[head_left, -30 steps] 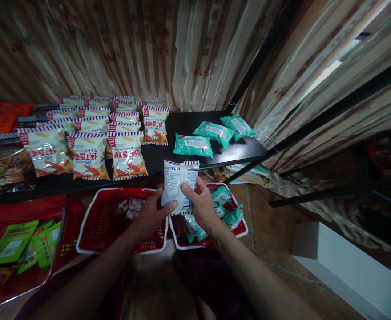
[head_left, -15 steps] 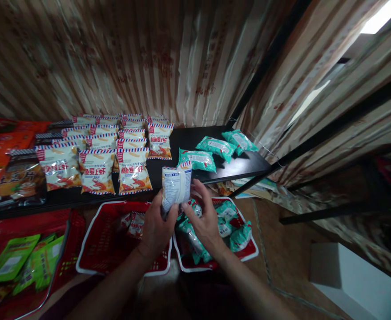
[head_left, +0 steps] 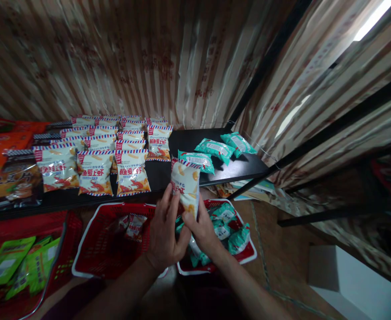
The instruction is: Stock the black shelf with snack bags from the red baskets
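Above the gap between two baskets, I hold a white and yellow snack bag (head_left: pixel 187 183) upright, its printed front towards me. My right hand (head_left: pixel 203 229) is closed on its lower right part, thumb across the front. The fingers of my left hand (head_left: pixel 165 231) press along its left side, while the thumb lies below the bag. Matching snack bags (head_left: pixel 131 173) stand in rows on the black shelf (head_left: pixel 163 175). To their right, three teal packets (head_left: pixel 215 149) lie on the same shelf, just behind the held bag.
A red basket (head_left: pixel 93 242) on the left contains a few small snack bags; the right red basket (head_left: pixel 250 260) holds teal packets. Green packets (head_left: pixel 8 262) fill another basket at far left. Black shelf posts (head_left: pixel 258 80) and a white box (head_left: pixel 355 280) are on the right.
The snack bag has been turned from its back to its front and shifted slightly right. My left fingers have moved from around its lower edge to its left side.
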`<action>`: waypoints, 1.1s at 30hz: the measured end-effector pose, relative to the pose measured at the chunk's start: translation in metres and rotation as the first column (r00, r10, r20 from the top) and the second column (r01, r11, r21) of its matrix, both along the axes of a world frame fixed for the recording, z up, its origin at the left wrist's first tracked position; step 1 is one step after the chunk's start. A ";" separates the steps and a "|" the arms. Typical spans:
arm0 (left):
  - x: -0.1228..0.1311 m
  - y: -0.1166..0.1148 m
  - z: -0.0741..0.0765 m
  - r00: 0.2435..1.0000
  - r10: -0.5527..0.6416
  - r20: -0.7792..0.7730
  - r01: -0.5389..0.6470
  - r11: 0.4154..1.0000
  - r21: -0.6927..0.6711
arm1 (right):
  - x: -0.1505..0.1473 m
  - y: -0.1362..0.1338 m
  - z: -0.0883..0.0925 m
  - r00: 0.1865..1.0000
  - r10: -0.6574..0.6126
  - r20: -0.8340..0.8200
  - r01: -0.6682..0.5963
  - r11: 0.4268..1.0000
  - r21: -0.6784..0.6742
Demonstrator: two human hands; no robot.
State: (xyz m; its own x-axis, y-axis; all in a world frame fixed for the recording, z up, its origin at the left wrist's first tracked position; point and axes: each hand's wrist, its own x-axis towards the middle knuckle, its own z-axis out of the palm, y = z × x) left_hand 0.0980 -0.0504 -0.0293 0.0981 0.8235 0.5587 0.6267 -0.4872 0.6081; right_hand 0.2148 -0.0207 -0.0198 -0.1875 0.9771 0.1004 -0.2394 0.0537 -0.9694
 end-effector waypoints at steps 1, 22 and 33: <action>0.000 0.000 0.000 1.000 -0.021 0.000 0.021 1.000 0.013 | 0.001 0.001 -0.001 1.000 -0.026 -0.003 0.026 0.999 -0.022; 0.012 0.027 -0.004 0.983 0.185 0.020 -0.182 0.977 -0.112 | 0.002 0.033 -0.012 0.946 -0.294 -0.137 0.258 0.938 -0.231; 0.011 0.051 -0.006 0.971 0.227 0.079 -0.228 0.974 -0.006 | -0.028 0.080 0.013 0.940 -0.303 -0.156 0.270 0.942 -0.202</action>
